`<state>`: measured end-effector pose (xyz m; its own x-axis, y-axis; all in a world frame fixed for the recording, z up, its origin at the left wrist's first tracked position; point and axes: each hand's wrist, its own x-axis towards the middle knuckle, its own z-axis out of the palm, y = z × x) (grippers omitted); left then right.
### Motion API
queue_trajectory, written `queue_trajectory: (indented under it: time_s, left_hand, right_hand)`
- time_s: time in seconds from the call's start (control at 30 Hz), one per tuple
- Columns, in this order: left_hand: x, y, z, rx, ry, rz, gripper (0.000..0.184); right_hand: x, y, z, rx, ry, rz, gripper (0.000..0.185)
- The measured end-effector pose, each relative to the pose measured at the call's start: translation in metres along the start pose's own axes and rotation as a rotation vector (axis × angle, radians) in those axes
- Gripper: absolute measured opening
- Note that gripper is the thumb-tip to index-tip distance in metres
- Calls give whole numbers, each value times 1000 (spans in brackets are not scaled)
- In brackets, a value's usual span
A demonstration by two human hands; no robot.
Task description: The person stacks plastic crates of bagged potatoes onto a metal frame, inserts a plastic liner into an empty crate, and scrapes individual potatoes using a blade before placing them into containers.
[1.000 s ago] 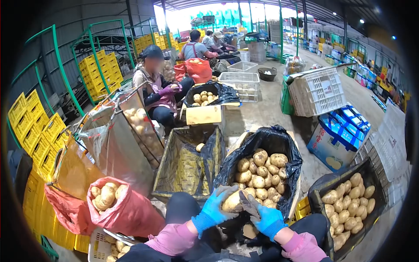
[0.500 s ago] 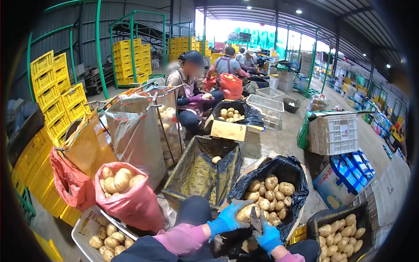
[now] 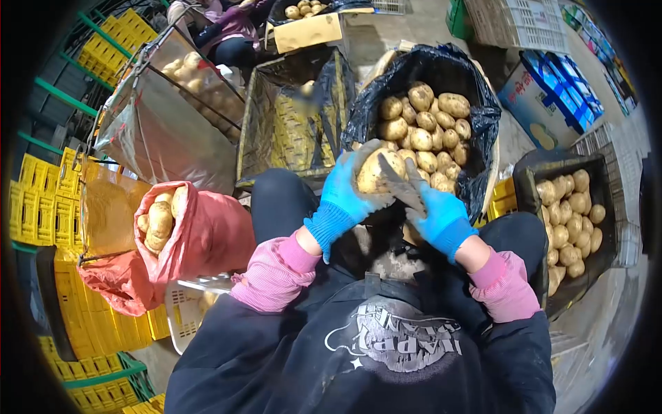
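A large potato (image 3: 372, 174) is held between my two hands, just in front of the black-lined box (image 3: 493, 127). My left hand (image 3: 347, 188), in a blue glove with dirty grey fingers, grips it from the left side. My right hand (image 3: 433, 207), gloved the same way, presses its outstretched fingers against the potato's right side. Part of the potato is covered by those fingers. Many potatoes (image 3: 427, 131) of mixed size fill the box behind my hands.
Left of the box stands a black-lined crate (image 3: 293, 131) with one potato inside. A pink sack (image 3: 214, 228) of potatoes leans by my left knee. At right sits another crate of potatoes (image 3: 572, 221). Yellow crates (image 3: 41, 200) stack at far left. Another person (image 3: 234, 31) sits ahead.
My view has tilted down, so my lap and shirt now show and the far hall has left the picture. The potato stays between my hands.
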<state>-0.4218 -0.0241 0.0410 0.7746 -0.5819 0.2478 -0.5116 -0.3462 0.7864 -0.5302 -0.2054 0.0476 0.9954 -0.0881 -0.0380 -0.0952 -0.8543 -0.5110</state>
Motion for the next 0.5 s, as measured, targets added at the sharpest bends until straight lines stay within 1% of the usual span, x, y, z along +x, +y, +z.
queue_trajectory:
  time_s: [0.03,0.07,0.13,0.17,0.2,0.23,0.27,0.33,0.37,0.4,0.47,0.5]
  left_hand:
    - [0,0,1,27,9,-7,88]
    - [0,-1,2,55,17,-11,87]
    - [0,-4,6,37,13,-13,85]
    - [2,-5,6,38,13,-47,85]
    - [2,-3,8,38,16,-82,84]
    - [2,5,8,119,21,-103,84]
    - [1,2,10,119,12,-108,84]
    - [1,-5,13,172,15,-51,88]
    - [1,-7,11,284,-6,-28,89]
    - [3,-11,12,286,-13,-26,89]
    - [6,-14,13,-328,-84,-219,86]
    - [5,-6,14,-446,-90,-334,84]
  right_hand:
    - [0,4,8,-14,65,-88,79]
    - [-2,9,7,-8,61,-77,79]
    - [1,17,-1,-69,5,-120,77]
    - [2,20,-6,-43,-5,-81,75]
    - [4,17,-13,-69,-12,1,75]
    - [3,19,-10,-28,-8,-26,75]
    - [1,20,-7,15,-2,-52,75]
    - [-7,10,9,-112,-83,-45,76]
    - [-7,10,10,-125,-118,-30,77]
    - [-5,11,5,-120,-116,-25,77]
    - [0,18,-12,56,-60,-42,78]
    - [5,34,-2,121,4,23,76]
